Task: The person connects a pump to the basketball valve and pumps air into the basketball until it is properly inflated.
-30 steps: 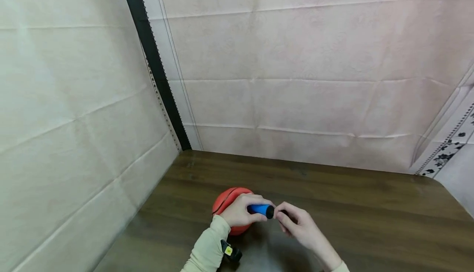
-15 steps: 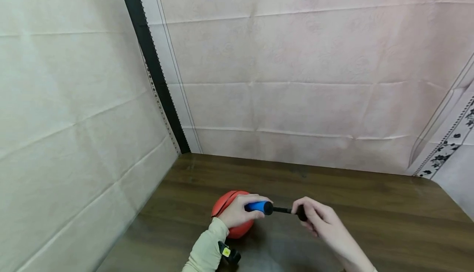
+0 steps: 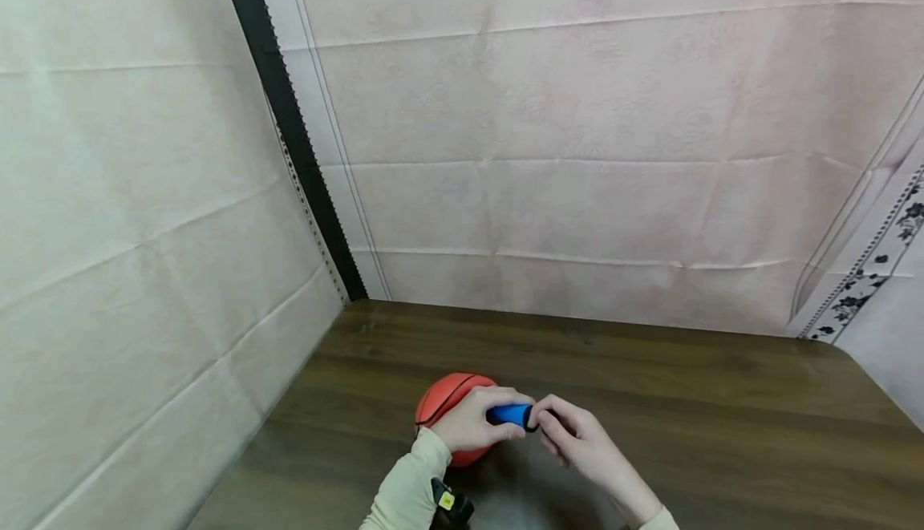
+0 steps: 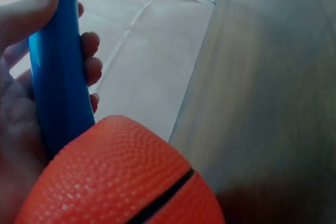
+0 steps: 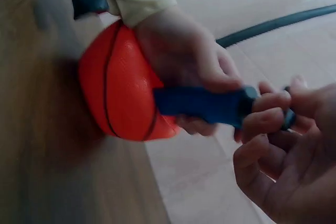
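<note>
A blue hand pump [image 3: 509, 414] with a black end lies across the front of the person, above the table. My left hand [image 3: 471, 424] grips its barrel, fingers wrapped round it in the left wrist view. The pump's inner end meets an orange-red toy basketball [image 3: 446, 398] with black seams, which sits under and behind the left hand. In the left wrist view the ball [image 4: 126, 177] looks peaked, not fully round. My right hand [image 3: 581, 440] pinches the dark pump handle [image 5: 288, 119] close against the barrel's end; its fingers hide most of the handle.
The brown wooden table [image 3: 686, 402] spreads around the hands. Pale cloth walls [image 3: 577, 153] rise at its back and left edges, with a black strip [image 3: 289, 125] in the corner. A dark wrist device [image 3: 452, 503] hangs at the left sleeve.
Half a second ago the right hand had drawn the pump's black rod out to the right. Now it is back against the barrel, rod pushed in. The left hand and ball stay nearly put.
</note>
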Available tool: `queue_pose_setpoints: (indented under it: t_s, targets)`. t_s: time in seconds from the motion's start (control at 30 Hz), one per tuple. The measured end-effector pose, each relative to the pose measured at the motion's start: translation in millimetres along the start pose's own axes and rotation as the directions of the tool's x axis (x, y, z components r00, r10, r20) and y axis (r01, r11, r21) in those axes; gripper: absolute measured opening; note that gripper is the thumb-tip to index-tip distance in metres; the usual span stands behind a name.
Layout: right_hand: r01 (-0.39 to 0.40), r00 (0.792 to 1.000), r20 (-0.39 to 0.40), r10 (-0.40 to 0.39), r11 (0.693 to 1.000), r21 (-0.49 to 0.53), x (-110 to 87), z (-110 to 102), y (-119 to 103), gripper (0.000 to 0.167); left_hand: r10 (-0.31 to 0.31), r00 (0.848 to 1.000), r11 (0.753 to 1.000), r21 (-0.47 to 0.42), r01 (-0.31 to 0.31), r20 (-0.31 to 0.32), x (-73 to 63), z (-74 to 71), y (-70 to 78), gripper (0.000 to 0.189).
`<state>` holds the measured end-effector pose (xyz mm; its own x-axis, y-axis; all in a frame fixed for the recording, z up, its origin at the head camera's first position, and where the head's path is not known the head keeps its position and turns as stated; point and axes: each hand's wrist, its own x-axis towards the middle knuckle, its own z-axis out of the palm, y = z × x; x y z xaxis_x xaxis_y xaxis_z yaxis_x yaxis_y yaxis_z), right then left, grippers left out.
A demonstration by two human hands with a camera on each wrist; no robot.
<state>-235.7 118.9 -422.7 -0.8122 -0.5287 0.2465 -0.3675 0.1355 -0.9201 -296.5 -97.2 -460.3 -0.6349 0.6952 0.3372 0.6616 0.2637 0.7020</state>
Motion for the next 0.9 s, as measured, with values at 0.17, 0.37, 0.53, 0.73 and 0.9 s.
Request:
queue_pose_setpoints:
  t_s: [0.17, 0.37, 0.53, 0.73, 0.9]
  targets:
    - [-0.031, 1.0, -0.004, 0.031, 0.995, -0.095, -7.6, -11.1, -13.8, 0.026, -0.037, 0.999, 0.999, -0.032, 0.038, 0.01, -1.6, 0.9, -1.1, 0.033]
    - [-0.019, 0.982, -0.191, 0.006, 0.997, -0.068, -25.6, -27.2, -41.8, 0.021, -0.115, 0.993, 0.993, -0.04, 0.114, -0.031, -2.7, -1.9, -5.0, 0.036]
    - [0.086, 0.976, -0.195, -0.094, 0.995, -0.048, -32.9, -32.9, -47.9, 0.012, -0.12, 0.992, 0.992, -0.041, 0.118, -0.045, -2.0, -0.4, -4.3, 0.036]
    - [0.094, 0.992, -0.089, -0.091, 0.995, 0.025, -19.8, -27.4, -23.9, 0.017, -0.092, 0.996, 0.996, 0.007, 0.092, -0.012, 3.5, 6.2, 0.1, 0.037]
    - [0.002, 1.0, 0.007, -0.003, 1.0, 0.03, -8.1, -17.4, 1.1, 0.026, -0.06, 0.998, 0.994, 0.094, 0.061, -0.007, 5.3, 9.1, 3.0, 0.037]
